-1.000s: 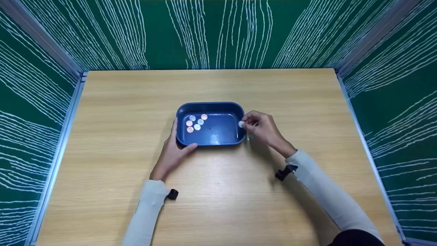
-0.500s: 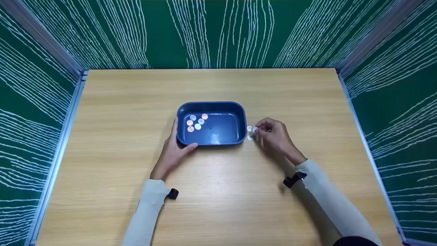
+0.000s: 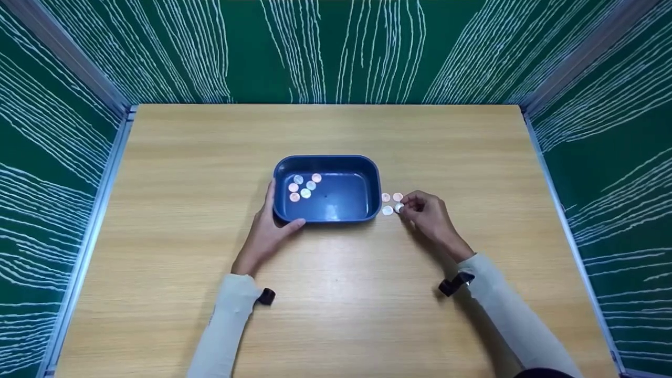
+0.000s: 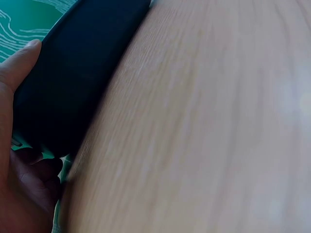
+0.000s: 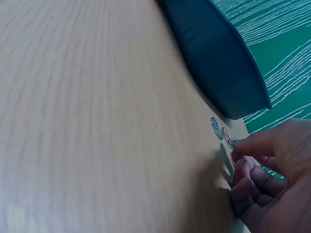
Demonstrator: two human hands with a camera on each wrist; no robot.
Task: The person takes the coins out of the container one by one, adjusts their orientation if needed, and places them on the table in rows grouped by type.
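A dark blue rectangular tub point(image 3: 336, 216) stands on the table, several copper and silver coins point(image 3: 305, 193) lying flat at the left of its floor. My left hand point(image 3: 265, 231) grips the tub's left end, its thumb on the front wall and its fingers along the left side. Just right of the tub, two copper coins point(image 3: 386, 197) lie in a row, with a silver coin point(image 3: 387, 210) in front of them. My right hand point(image 3: 429, 214) pinches another silver coin point(image 5: 233, 143) between thumb and fingertips, low over the table beside that group.
The wooden table point(image 3: 336, 294) reaches back to a green wall point(image 3: 252, 52) with white streaks. More green panels point(image 3: 619, 168) rise along both sides in grey frames. A small black camera point(image 3: 266, 296) is strapped at each wrist.
My right hand has moved right and nearer from the tub's right rim, carrying the silver coin to the group of coins. The left hand keeps its hold on the tub.
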